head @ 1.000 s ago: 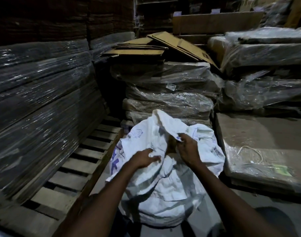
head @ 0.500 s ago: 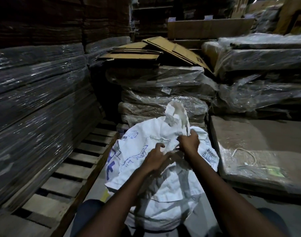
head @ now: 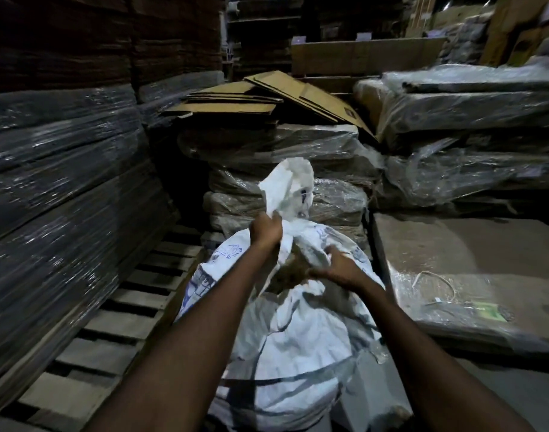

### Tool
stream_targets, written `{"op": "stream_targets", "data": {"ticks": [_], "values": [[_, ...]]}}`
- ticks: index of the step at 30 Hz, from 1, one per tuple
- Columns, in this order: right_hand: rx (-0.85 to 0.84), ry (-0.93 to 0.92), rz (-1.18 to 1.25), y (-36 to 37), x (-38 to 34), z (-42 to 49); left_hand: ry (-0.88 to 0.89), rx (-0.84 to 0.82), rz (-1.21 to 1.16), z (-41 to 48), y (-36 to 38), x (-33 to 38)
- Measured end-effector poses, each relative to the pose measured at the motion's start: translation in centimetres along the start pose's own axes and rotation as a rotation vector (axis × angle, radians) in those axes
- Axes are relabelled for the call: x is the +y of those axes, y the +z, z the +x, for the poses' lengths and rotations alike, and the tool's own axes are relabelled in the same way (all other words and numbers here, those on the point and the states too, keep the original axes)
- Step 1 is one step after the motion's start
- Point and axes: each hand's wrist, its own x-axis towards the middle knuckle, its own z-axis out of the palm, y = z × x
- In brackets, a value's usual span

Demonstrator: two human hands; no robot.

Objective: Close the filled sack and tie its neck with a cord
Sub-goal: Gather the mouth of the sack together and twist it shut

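Observation:
A full white woven sack [head: 298, 344] with blue print stands on the floor in front of me. Its mouth is partly gathered, and brown filling shows in a gap at the top. My left hand [head: 265, 230] grips the bunched far edge of the sack's mouth, and a flap of it sticks up above my fist. Lower and to the right, my right hand [head: 338, 269] clutches the near right fabric of the mouth. A pale cord [head: 440, 280] lies loose on the wrapped stack at the right, apart from both hands.
A wooden pallet [head: 117, 322] lies to the left under tall shrink-wrapped stacks [head: 64, 198]. Wrapped bundles [head: 298, 151] topped with flattened cardboard [head: 267, 95] stand behind the sack. A low wrapped stack [head: 469, 254] sits close on the right.
My left hand has risen and taken the upright flap of the sack's mouth. My right hand has dropped lower and to the right, grabbing fabric there. The mouth is more gathered.

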Motion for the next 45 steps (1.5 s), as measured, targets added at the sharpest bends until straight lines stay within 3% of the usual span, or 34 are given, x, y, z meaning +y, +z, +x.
{"op": "stream_targets", "data": {"ticks": [1, 2, 3, 6, 8, 11, 14, 18, 24, 26, 28, 30, 31, 34, 36, 39, 41, 43, 45], "values": [[-0.104, 0.043, -0.123, 0.4, 0.5, -0.4, 0.053, -0.007, -0.001, 0.7, -0.6, 0.6], [-0.093, 0.049, -0.167, 0.8, 1.0, -0.3, 0.124, -0.039, -0.02, 1.2, -1.0, 1.1], [-0.001, 0.04, -0.062, 0.7, 0.0, -0.5, 0.227, -0.095, -0.025, 1.4, -1.3, 1.4], [0.341, 0.064, 0.767, -1.7, -3.2, 1.5, 0.537, -0.369, 0.209, 1.4, -1.4, 1.3], [0.254, 0.047, 1.225, -4.3, -5.8, 2.5, 0.644, -0.498, 0.33, 1.0, -0.9, 0.5], [-0.019, 0.027, 1.474, -5.7, -8.7, 1.7, 0.624, -0.578, 0.022, 0.4, -0.3, -1.1], [-0.129, -0.092, 1.258, -4.8, -9.9, 1.1, 0.499, -0.508, -0.212, 0.5, 0.9, -1.8], [0.222, -0.218, 0.88, -4.1, -8.4, 2.4, 0.437, -0.316, -0.168, 0.0, 0.6, -0.1], [0.524, -0.346, 0.899, -2.0, -7.2, 1.9, 0.357, -0.145, -0.149, 1.8, 1.3, 2.7], [0.574, -0.403, 0.663, -1.2, -5.4, 1.7, 0.257, -0.07, -0.203, 3.5, 0.4, 3.5], [0.493, -0.418, 0.226, -0.1, -3.9, 1.0, 0.203, -0.038, -0.143, 5.1, -0.5, 4.3], [0.377, -0.399, -0.143, 1.8, -3.1, 0.9, 0.166, -0.14, -0.068, 5.5, -0.2, 5.6], [0.379, -0.351, -0.184, 2.3, -3.7, 0.9, 0.18, -0.22, -0.039, 5.2, 0.3, 6.1], [0.592, -0.092, 0.092, 1.2, -7.1, 2.6, 0.331, -0.367, 0.012, 4.0, 1.4, 6.0], [0.704, -0.102, 0.162, 0.2, -8.8, 3.8, 0.387, -0.427, 0.039, 3.9, 0.2, 5.8], [0.732, -0.145, 0.291, -0.4, -8.7, 4.4, 0.563, -0.559, 0.389, 5.3, -3.9, 6.5], [0.775, -0.063, 0.496, -0.7, -7.6, 5.2, 0.604, -0.461, 0.474, 7.1, -7.8, 6.1], [0.733, 0.041, 0.705, -0.8, -6.6, 6.7, 0.606, -0.35, 0.332, 8.9, -10.7, 3.7], [0.65, 0.038, 0.836, -0.1, -5.2, 8.6, 0.592, -0.409, 0.53, 9.1, -12.5, -0.1]]}}
